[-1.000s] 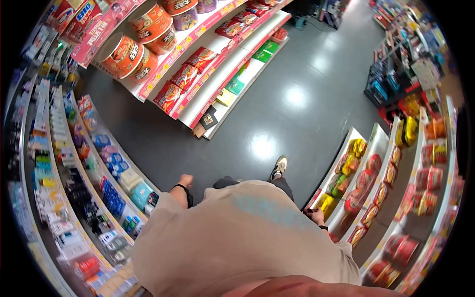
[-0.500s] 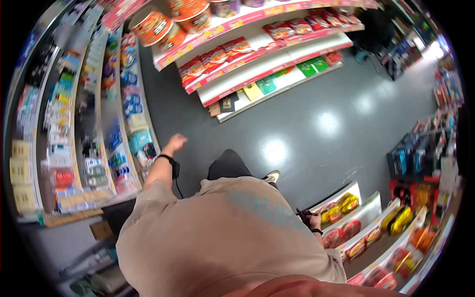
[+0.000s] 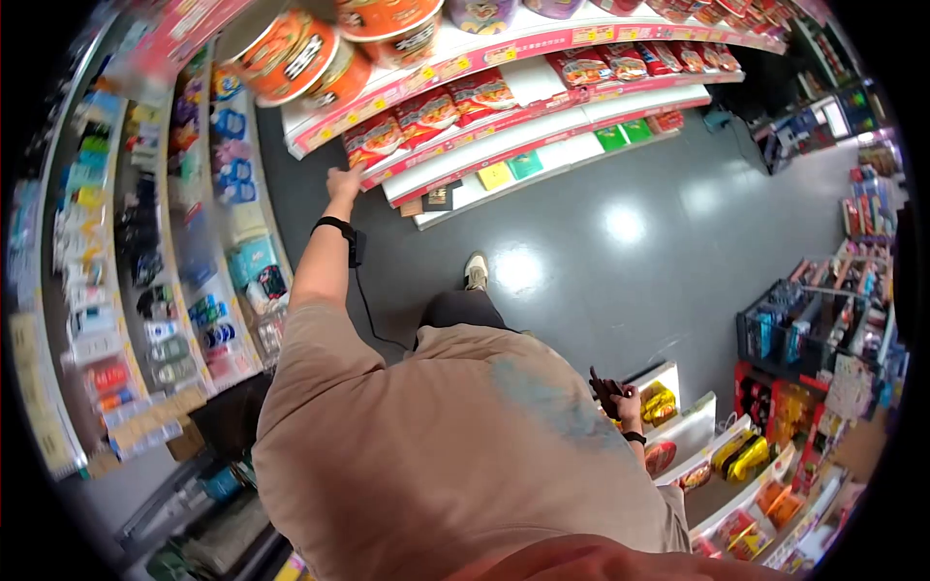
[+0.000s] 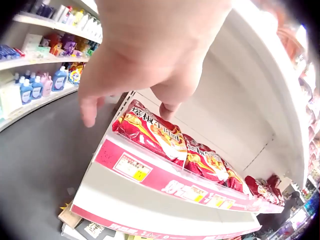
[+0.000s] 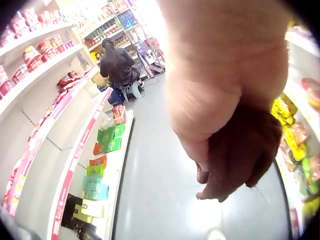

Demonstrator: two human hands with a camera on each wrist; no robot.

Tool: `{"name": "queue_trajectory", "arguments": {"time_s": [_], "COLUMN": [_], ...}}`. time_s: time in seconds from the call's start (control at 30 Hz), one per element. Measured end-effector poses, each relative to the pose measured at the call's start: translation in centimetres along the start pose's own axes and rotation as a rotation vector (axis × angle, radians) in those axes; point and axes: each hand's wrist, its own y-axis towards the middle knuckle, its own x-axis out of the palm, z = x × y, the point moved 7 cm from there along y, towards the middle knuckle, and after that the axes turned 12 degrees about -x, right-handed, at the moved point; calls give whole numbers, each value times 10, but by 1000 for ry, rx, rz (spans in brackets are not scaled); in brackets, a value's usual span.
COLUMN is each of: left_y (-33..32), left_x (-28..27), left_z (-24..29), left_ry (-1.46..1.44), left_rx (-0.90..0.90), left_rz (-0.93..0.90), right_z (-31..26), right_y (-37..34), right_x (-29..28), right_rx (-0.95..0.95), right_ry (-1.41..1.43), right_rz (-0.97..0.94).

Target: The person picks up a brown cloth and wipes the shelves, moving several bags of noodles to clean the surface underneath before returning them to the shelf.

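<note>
My left hand (image 3: 344,181) reaches out at the left end of a shelf of red noodle packets (image 3: 373,141). In the left wrist view the hand (image 4: 145,70) hangs over the end packet (image 4: 150,132), with one fingertip right at its top edge and another finger apart to the left, over the floor. Nothing shows in its grasp. My right hand (image 3: 625,402) is low at my right side, beside a shelf with yellow packets (image 3: 659,403). Its fingers look very dark and hang loosely in the right wrist view, where the hand (image 5: 230,135) is seen from behind.
Orange noodle tubs (image 3: 291,58) stand on the shelf above the packets. Bottles (image 3: 232,179) line shelves on the left. A seated person (image 5: 117,65) is at the aisle's far end. A dark rack (image 3: 799,320) stands at right; a cable (image 3: 368,310) hangs from my left wrist.
My left hand has gone from low at my side forward and up to the red packets. My view has turned, and one foot has stepped forward. The right hand stays low at my side.
</note>
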Motion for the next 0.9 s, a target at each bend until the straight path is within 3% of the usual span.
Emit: {"name": "queue_trajectory", "arguments": {"time_s": [0.07,0.13,0.17,0.27,0.33,0.47,0.53,0.67,0.77,0.9], "left_y": [28,61,75,109,114,97,71,106,123,55], "left_x": [14,36,43,84,98,94,70,44,30,26], "left_z": [14,22,28,25,17,20,32,-2,-14,32], "left_ry": [28,26,137,-67,-268,-552,-595,-1019,-1206,-1218], "left_rx": [-80,-75,-38,188,47,-101,-103,-169,-183,-239], "left_rz": [19,-25,26,-191,-386,-628,-635,-633,-646,-734], "right_z": [-41,-19,-9,-35,-69,-33,-43,-85,-142,-313], "right_y": [-13,2,5,-4,-12,4,17,67,135,228], "right_x": [7,-2,-4,-2,7,21,25,-3,-34,-52], "right_rx": [155,49,84,130,164,175,193,56,-135,-338], "right_ry": [62,-160,-109,-74,-89,-175,-188,-321,-273,-403], "right_rz": [-44,-51,-16,40,67,85,91,166,244,259]}}
